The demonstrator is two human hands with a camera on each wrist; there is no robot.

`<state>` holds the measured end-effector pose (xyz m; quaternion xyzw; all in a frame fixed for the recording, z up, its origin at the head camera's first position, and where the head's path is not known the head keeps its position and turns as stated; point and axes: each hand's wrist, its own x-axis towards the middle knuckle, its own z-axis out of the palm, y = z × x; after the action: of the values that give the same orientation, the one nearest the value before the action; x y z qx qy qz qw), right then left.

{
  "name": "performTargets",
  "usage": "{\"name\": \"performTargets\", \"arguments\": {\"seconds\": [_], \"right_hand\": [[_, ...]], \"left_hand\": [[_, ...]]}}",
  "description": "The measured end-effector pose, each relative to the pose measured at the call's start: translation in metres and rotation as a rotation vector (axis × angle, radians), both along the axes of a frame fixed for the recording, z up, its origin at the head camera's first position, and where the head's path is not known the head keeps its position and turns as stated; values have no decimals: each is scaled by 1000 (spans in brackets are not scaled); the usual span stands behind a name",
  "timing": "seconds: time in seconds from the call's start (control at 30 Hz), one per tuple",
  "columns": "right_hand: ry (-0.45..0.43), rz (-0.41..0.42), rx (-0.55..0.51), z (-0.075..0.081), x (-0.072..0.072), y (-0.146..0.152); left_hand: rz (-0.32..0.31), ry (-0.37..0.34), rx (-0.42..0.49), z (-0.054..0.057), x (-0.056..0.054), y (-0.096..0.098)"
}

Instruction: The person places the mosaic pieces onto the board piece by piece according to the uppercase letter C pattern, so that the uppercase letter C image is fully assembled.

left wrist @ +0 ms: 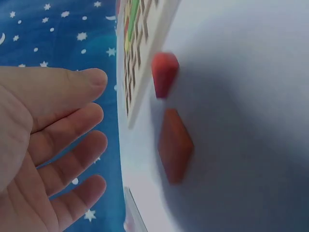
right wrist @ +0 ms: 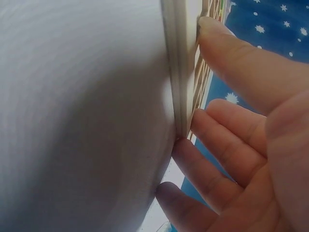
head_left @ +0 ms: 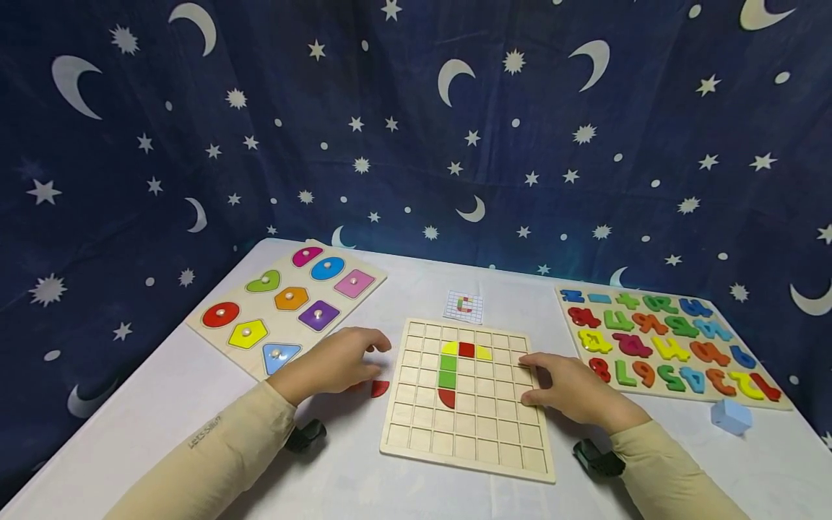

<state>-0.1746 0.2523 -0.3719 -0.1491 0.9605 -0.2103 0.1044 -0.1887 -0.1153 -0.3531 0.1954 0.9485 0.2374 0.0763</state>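
Observation:
A wooden grid board [head_left: 500,433] lies in front of me. On it sit a red square [head_left: 466,350] between two yellow rounded pieces [head_left: 484,353], two green squares [head_left: 447,379] below the left yellow piece, and a red rounded piece [head_left: 446,399] below those. My left hand [head_left: 334,365], its fingers loosely bent and holding nothing, hovers left of the board. Near it lie two loose red pieces [left wrist: 165,72], one partly hidden by the hand in the head view. My right hand [head_left: 581,390] rests its thumb and fingertips on the board's right edge.
A small pattern card [head_left: 464,307] lies behind the board. At left is a knobbed shape puzzle [head_left: 305,292]; at right, a number puzzle [head_left: 676,336] with a light blue block [head_left: 731,417] in front. A starry curtain [head_left: 416,130] hangs behind the table.

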Motion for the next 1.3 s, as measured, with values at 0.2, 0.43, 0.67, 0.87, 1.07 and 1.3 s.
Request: {"name": "performTargets", "arguments": {"seconds": [0.2, 0.43, 0.67, 0.87, 1.07, 1.3], "right_hand": [[-1, -6, -1, -2, -1, 0], [-13, -20, 2, -3, -2, 0], [-15, -23, 7, -2, -2, 0], [-6, -5, 4, -1, -1, 0], [-5, -2, -1, -1, -2, 0], [0, -5, 5, -1, -1, 0]], "left_hand": [[31, -21, -13, -4, 2, -14], [37, -23, -15, -9, 5, -26], [50, -34, -27, -13, 9, -33], [41, -40, -42, -14, 10, -36], [17, -33, -32, -16, 8, -37], [14, -29, -29, -16, 7, -37]]}}
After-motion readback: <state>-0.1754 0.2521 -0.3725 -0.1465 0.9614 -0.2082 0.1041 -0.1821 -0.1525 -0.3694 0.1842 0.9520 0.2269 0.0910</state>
